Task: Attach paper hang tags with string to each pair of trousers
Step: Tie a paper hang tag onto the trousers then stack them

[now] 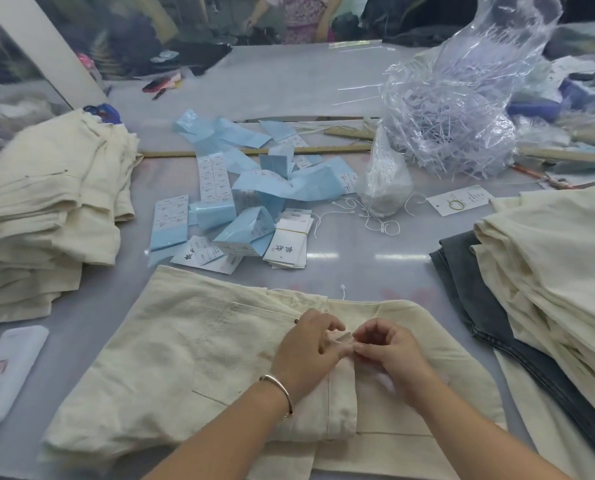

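Note:
A cream pair of trousers [171,368] lies folded in front of me on the table. My left hand [310,351] pinches a belt loop [341,337] at the waistband and lifts it a little. My right hand [389,348] meets it from the right, fingertips pinched together at the loop; what they hold is too small to tell. A white string end [343,291] pokes up just beyond the waistband. White paper hang tags [289,247] lie stacked in the middle of the table, and loose white strings [369,216] lie beside them.
Stacks of cream trousers stand at the left [46,216] and right [552,271], the right one over dark grey jeans [476,292]. Blue sticker sheets [251,181] litter the centre. A clear bag of plastic fasteners [462,109] stands behind. A white phone [8,368] lies at the left edge.

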`<state>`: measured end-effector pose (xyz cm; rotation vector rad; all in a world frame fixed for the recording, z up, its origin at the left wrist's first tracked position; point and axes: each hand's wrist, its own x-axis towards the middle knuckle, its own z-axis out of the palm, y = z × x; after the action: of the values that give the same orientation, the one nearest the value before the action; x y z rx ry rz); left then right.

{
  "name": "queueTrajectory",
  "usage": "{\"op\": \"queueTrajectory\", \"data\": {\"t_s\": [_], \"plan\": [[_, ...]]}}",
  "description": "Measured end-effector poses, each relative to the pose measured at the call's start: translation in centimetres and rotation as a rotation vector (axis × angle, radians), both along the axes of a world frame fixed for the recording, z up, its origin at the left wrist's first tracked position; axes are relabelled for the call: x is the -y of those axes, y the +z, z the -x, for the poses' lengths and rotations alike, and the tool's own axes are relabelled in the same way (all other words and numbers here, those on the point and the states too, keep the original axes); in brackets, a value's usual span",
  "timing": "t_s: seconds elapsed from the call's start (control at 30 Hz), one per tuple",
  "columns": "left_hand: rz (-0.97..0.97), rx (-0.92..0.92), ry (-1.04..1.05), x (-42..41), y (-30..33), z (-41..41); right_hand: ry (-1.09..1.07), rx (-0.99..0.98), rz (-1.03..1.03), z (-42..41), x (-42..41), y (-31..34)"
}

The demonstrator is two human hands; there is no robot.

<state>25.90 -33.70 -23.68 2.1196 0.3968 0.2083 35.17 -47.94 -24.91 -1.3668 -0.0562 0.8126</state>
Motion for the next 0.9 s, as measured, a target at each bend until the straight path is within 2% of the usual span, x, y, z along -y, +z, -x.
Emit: {"op": "queueTrajectory", "data": {"t_s": [0.07,0.13,0.17,0.23,0.3,0.37,0.43,0.53,0.63,0.7,0.77,0.83,0.9], "plan": [[-0.118,0.123,0.095,-1.6,0.2,2.2,-0.025,0.082,0.063,0.6,-0.2,0.2],[-0.313,0.123,0.242,-4.8,0.4,5.4,-0.022,0.202,0.14,1.3,-0.3,0.3],[-0.427,0.059,0.326,-7.0,0.4,7.1,-0.015,0.26,0.171,1.5,-0.4,0.2],[-0.578,-0.205,0.509,-11.2,0.3,10.6,0.003,0.336,0.223,1.9,-0.6,0.3],[-0.529,-0.485,0.691,-15.2,0.5,13.7,0.019,0.386,0.281,2.2,-1.1,0.7],[-0.43,-0.674,0.748,-18.5,0.9,15.9,0.009,0.465,0.396,2.9,-1.5,1.3],[-0.334,-0.747,0.694,-20.7,1.0,16.7,-0.017,0.623,0.581,4.1,-1.8,1.7],[-0.204,-0.69,0.655,-22.2,0.6,16.4,0.005,0.845,0.802,6.7,-3.0,2.5],[0.004,-0.614,0.66,-22.5,1.1,16.0,0.249,1.108,0.91,9.1,-5.6,3.2],[0.329,-0.514,0.624,-22.9,2.2,15.6,0.49,1.198,0.973,10.4,-7.4,3.3],[0.721,-0.5,0.531,-22.8,4.1,15.2,0.629,1.186,1.034,11.8,-8.7,3.8],[1.0,-0.466,0.437,-21.8,6.7,14.7,0.667,1.13,0.959,13.3,-9.6,4.6],[1.155,-0.353,0.406,-20.6,8.9,13.7,0.68,1.052,0.796,16.0,-10.3,6.3]]}}
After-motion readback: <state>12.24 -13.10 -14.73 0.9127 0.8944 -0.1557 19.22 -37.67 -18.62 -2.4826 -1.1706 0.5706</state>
